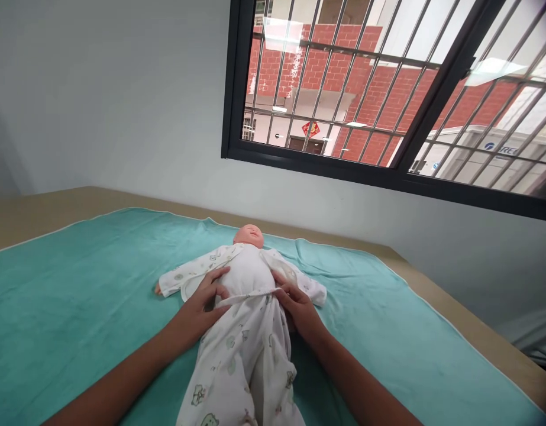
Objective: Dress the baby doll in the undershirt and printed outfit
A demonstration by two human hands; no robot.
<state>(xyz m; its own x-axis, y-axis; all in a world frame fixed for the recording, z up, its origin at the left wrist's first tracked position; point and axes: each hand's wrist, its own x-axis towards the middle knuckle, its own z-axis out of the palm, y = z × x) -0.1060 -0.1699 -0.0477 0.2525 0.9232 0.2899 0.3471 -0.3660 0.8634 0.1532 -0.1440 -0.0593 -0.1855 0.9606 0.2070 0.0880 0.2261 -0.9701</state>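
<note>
A baby doll (248, 236) lies on its back, its head toward the wall, with its eyes apparently closed. It wears a white undershirt (250, 269), and a patterned white jacket (206, 264) hangs open with the sleeves spread. White baby trousers (237, 343) printed with small animals cover its legs up to the waist. At the doll's left-of-view side, my left hand (209, 300) curves around the waistband, thumb and fingers on either edge of it. Opposite, my right hand (296, 303) pinches the waistband between thumb and fingers. The feet are out of clear view.
A green towel (90, 302) with a pale edge lies under the doll, over a wooden table (450, 299). Behind stand a pale wall (122, 100) and a dark-framed window (326, 165) with metal bars.
</note>
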